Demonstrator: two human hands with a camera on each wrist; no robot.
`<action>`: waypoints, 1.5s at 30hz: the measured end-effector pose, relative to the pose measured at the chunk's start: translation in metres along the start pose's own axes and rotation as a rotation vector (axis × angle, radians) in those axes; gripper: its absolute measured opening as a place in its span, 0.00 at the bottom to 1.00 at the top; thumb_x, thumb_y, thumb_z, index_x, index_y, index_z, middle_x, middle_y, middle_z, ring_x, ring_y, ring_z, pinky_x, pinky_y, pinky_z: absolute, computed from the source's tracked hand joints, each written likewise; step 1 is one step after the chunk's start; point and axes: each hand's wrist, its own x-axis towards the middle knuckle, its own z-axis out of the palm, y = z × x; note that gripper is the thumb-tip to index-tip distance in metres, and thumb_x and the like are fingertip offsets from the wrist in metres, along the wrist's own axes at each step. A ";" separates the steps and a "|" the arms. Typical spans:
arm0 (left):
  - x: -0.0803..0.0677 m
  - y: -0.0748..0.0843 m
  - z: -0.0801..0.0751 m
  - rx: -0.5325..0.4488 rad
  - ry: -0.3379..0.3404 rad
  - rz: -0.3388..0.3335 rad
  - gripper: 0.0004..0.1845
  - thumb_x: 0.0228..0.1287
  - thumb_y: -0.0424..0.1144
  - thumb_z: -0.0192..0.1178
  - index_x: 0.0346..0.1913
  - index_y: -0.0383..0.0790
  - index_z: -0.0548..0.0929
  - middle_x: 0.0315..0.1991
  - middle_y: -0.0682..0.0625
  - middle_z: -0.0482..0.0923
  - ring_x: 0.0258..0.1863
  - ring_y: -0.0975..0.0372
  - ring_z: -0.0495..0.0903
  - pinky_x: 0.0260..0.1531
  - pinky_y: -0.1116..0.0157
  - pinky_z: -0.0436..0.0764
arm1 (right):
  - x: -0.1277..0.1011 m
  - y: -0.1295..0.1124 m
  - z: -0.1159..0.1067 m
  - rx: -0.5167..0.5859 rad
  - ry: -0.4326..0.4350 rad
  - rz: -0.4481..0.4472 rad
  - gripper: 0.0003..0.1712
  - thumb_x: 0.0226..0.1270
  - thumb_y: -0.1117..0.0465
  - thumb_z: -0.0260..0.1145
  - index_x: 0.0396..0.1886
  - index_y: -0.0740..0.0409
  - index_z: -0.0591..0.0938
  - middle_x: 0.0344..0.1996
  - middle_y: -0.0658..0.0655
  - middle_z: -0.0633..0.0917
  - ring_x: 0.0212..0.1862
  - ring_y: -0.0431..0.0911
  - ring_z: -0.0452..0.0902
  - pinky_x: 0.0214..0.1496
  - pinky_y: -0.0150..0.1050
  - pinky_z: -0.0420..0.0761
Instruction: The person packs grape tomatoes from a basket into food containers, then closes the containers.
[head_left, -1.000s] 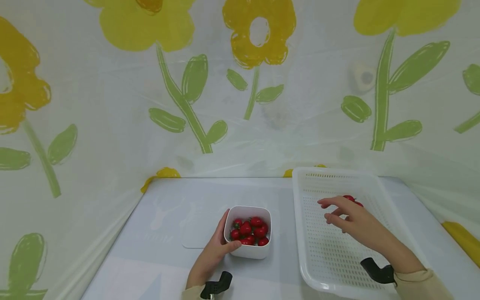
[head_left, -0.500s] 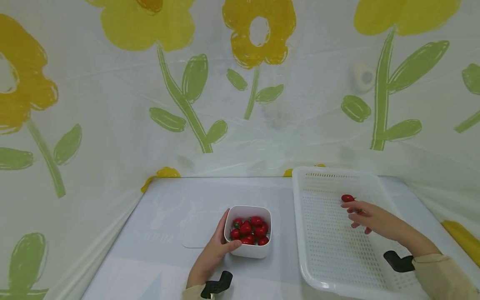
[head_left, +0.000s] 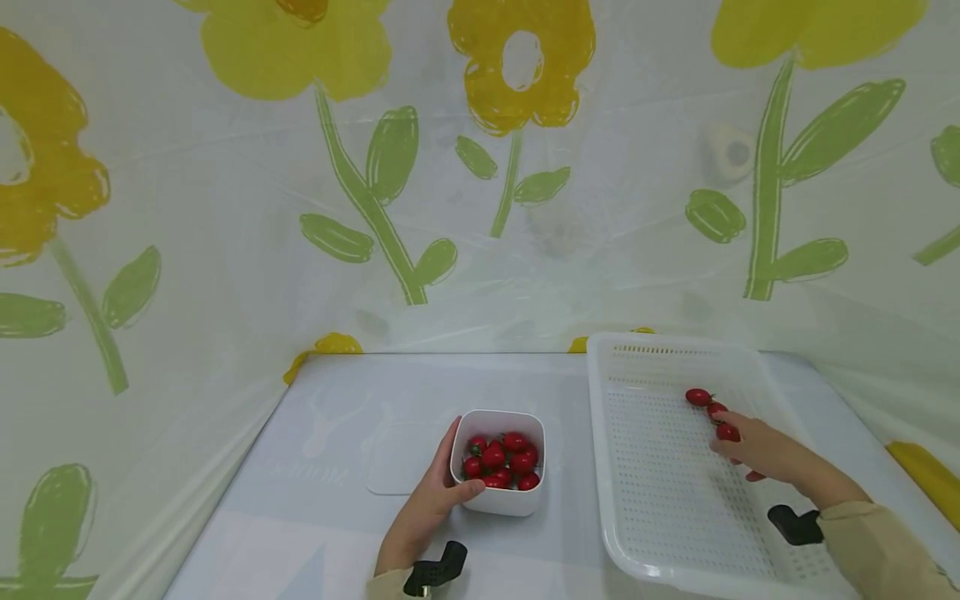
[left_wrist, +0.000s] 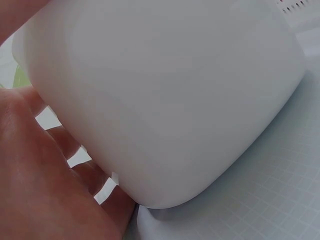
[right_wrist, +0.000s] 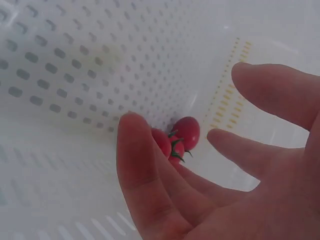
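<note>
My left hand (head_left: pixel 431 500) grips the near left side of a square white container (head_left: pixel 501 502), thumb on the front rim and fingers along the side. Several red cherry tomatoes (head_left: pixel 492 456) lie in it. Only its smooth wall (left_wrist: pixel 165 100) fills the left wrist view. Over on the right, my right hand (head_left: pixel 768 454) reaches into a white perforated basket (head_left: pixel 618 508). Its thumb and fingers stand apart around the nearest of three cherry tomatoes (head_left: pixel 698 397). In the right wrist view the tomatoes (right_wrist: pixel 187 133) with green stems are partly hidden behind loosely bent fingers (right_wrist: pixel 137 170).
A flat pale rounded square (head_left: pixel 390 462), faint against the white table (head_left: pixel 300 517), lies left of the container. Behind the table hangs a flower-print curtain (head_left: pixel 600 267). The basket's raised rim surrounds my right hand's reach.
My right hand has moved right and down within the basket to the tomatoes, uncovering more of them. My left hand and the container have stayed in place.
</note>
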 end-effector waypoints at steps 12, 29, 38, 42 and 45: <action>-0.001 -0.002 0.001 0.009 -0.003 0.013 0.42 0.56 0.40 0.60 0.67 0.69 0.46 0.67 0.61 0.46 0.66 0.58 0.42 0.61 0.48 0.49 | 0.014 0.003 0.005 -0.038 -0.021 -0.042 0.39 0.60 0.52 0.59 0.58 0.78 0.58 0.50 0.80 0.64 0.41 0.56 0.70 0.29 0.39 0.78; -0.007 0.017 0.004 -0.012 -0.013 -0.020 0.43 0.57 0.40 0.59 0.68 0.65 0.44 0.67 0.60 0.45 0.66 0.58 0.42 0.60 0.51 0.54 | 0.027 -0.005 0.027 -0.069 -0.047 -0.084 0.22 0.51 0.61 0.68 0.46 0.63 0.74 0.33 0.56 0.73 0.32 0.47 0.68 0.26 0.38 0.75; -0.001 0.000 0.000 0.016 -0.014 0.034 0.42 0.57 0.41 0.59 0.67 0.68 0.44 0.67 0.58 0.46 0.66 0.55 0.44 0.59 0.50 0.56 | 0.020 -0.017 0.023 -0.027 -0.082 -0.108 0.14 0.54 0.66 0.63 0.42 0.57 0.73 0.33 0.55 0.74 0.26 0.47 0.69 0.24 0.39 0.73; -0.001 0.000 0.000 0.018 -0.005 0.013 0.42 0.57 0.41 0.59 0.66 0.70 0.45 0.67 0.60 0.46 0.66 0.56 0.44 0.59 0.49 0.55 | 0.019 -0.020 0.018 0.005 -0.070 -0.153 0.14 0.56 0.65 0.62 0.44 0.59 0.74 0.34 0.55 0.75 0.29 0.47 0.71 0.26 0.38 0.75; -0.001 0.001 0.000 0.014 0.004 0.001 0.42 0.56 0.41 0.60 0.66 0.70 0.46 0.66 0.61 0.47 0.66 0.58 0.43 0.60 0.49 0.52 | 0.017 -0.023 0.014 0.045 -0.057 -0.239 0.14 0.59 0.63 0.61 0.45 0.62 0.73 0.33 0.57 0.75 0.29 0.49 0.72 0.25 0.38 0.76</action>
